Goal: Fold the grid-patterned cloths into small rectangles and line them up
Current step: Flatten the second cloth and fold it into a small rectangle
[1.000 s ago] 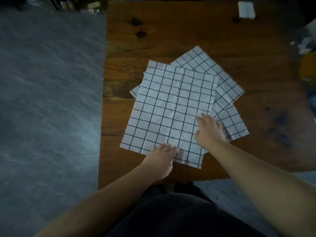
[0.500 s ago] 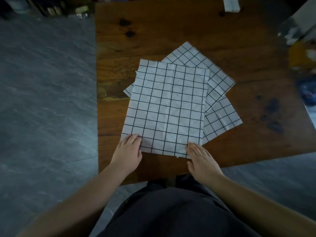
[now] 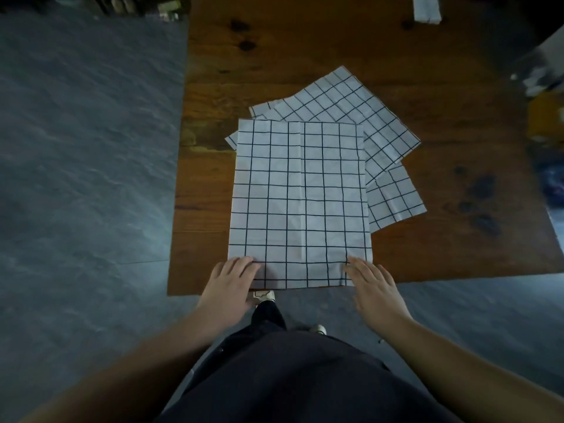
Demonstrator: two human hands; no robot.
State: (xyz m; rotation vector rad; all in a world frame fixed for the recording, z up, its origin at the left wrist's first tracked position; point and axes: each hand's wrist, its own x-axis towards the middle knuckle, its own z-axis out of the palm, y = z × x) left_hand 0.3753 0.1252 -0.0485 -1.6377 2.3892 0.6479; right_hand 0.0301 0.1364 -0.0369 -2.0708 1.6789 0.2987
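The top cloth [image 3: 300, 203] lies flat, unfolded, at the table's [image 3: 457, 254] 6 o'clock edge. The left hand [image 3: 230, 282] and right hand [image 3: 374, 288] rest straight fingers on its near corners, gripping nothing. More cloths [image 3: 345, 108] fan out beneath toward 1 o'clock; all folding seems left to do.

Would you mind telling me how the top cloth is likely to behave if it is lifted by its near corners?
Probably floppy: the top cloth lies flat with creases, so it should drape. It looks thin, so likely light. Pushed, it may slide or bunch over the cloths beneath.
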